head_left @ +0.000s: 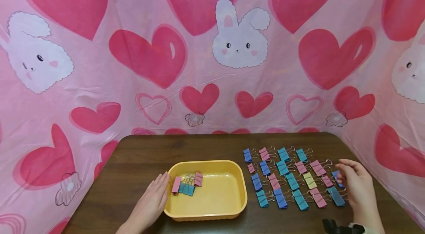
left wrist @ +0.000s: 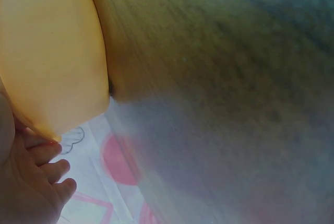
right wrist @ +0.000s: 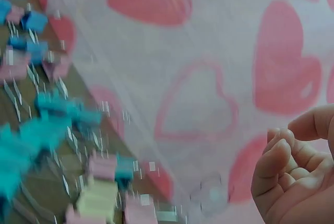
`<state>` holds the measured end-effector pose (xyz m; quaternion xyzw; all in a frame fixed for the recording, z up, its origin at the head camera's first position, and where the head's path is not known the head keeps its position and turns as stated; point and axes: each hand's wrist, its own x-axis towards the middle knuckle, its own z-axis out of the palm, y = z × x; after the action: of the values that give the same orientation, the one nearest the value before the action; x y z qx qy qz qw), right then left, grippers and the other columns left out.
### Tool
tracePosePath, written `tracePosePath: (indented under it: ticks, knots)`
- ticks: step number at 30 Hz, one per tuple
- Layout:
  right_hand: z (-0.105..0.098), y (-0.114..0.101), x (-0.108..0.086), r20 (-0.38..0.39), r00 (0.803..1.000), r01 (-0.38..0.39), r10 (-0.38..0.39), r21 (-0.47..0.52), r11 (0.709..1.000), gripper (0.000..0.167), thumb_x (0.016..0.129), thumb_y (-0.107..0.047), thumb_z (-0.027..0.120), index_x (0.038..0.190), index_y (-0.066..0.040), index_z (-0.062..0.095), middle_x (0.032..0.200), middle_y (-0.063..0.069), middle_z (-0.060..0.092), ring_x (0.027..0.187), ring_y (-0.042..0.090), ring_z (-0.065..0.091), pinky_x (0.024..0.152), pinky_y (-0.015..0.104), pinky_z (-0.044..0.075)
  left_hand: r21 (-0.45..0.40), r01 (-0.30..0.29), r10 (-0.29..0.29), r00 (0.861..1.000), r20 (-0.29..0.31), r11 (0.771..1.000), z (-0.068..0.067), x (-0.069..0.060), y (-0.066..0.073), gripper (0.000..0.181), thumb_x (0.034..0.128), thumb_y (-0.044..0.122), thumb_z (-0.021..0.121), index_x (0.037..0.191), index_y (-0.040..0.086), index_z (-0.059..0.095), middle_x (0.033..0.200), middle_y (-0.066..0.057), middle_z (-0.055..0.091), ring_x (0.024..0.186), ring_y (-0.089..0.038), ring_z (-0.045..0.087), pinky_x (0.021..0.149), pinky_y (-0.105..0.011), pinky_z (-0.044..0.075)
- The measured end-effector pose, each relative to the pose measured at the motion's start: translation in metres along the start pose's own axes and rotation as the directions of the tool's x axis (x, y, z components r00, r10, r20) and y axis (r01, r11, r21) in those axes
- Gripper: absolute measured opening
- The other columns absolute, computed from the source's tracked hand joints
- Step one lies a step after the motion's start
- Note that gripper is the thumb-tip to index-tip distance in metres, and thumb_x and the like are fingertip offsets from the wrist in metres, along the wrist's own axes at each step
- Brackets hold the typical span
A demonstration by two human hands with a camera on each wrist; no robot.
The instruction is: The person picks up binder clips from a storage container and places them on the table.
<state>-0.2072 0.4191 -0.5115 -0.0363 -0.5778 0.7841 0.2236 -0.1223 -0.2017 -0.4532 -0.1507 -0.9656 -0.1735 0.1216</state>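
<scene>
My left hand (head_left: 149, 202) rests with straight fingers along the left wall of a yellow tray (head_left: 240, 189). In the left wrist view, the fingers touch that tray's (left wrist: 57, 51) outer side. Inside it, to the left, lie several binder clips: a pink binder clip (head_left: 176, 185) at the left, teal ones (head_left: 189, 189) in the middle and another pink one (head_left: 198, 179). My right hand (head_left: 360, 182) hovers by the right end of the clip rows, partly covering a blue binder clip (head_left: 338, 178). In the right wrist view, its fingers are loosely curled, with nothing visible between them.
Rows of binder clips in blue, teal and pink, with one yellow clip (head_left: 310, 180), cover the right part of the dark wooden table (head_left: 139, 160). A pink cloth (head_left: 206, 75) with hearts and rabbits hangs behind and beside the table.
</scene>
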Motion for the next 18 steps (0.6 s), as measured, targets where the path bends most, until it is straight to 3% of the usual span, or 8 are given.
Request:
tracePosePath:
  ticks: [4, 8, 12, 18]
  knots:
    - [0.032, -0.004, 0.001, 0.135, 0.991, 0.032, -0.025, -0.050, 0.998, 0.021, 0.092, -0.010, 0.056, 0.111, -0.003, 0.056, 0.088, 0.005, 0.063, 0.058, 0.010, 0.057, 0.045, 0.023, 0.049, 0.003, 0.009, -0.009, 1.000, 0.017, 1.000, 0.000, 0.001, 0.000, 0.043, 0.0913, 0.010, 0.051, 0.131, -0.006, 0.046, 0.138, -0.019, 0.041, 0.127, -0.034, 0.036, 0.104, -0.048, 0.027]
    - [0.102, -0.048, -0.025, 0.223, 0.975, 0.043, -0.023, -0.088, 0.995, 0.019, 0.093, -0.013, 0.053, 0.109, -0.002, 0.054, 0.086, 0.004, 0.061, 0.057, 0.010, 0.054, 0.046, 0.023, 0.047, 0.008, 0.013, -0.013, 1.000, 0.019, 1.000, 0.001, 0.001, 0.000, 0.043, 0.0914, 0.011, 0.051, 0.131, -0.006, 0.047, 0.138, -0.018, 0.041, 0.127, -0.034, 0.036, 0.104, -0.048, 0.027]
    - [0.170, -0.091, -0.056, 0.261, 0.965, 0.036, -0.012, -0.091, 0.995, 0.010, 0.095, -0.013, 0.051, 0.102, -0.008, 0.055, 0.082, 0.000, 0.058, 0.056, 0.009, 0.050, 0.047, 0.020, 0.045, 0.004, 0.017, -0.017, 1.000, 0.012, 1.000, 0.001, 0.000, 0.000, 0.043, 0.0913, 0.011, 0.052, 0.130, -0.006, 0.047, 0.138, -0.018, 0.042, 0.127, -0.033, 0.036, 0.103, -0.049, 0.028]
    - [0.226, -0.097, -0.064, 0.325, 0.946, 0.039, 0.019, -0.171, 0.984, 0.015, 0.096, -0.014, 0.048, 0.106, -0.002, 0.050, 0.082, 0.000, 0.056, 0.056, 0.010, 0.047, 0.047, 0.020, 0.043, -0.003, 0.012, -0.012, 1.000, -0.001, 1.000, 0.001, 0.000, 0.000, 0.043, 0.0906, 0.010, 0.053, 0.130, -0.006, 0.048, 0.137, -0.018, 0.042, 0.127, -0.033, 0.037, 0.103, -0.049, 0.029]
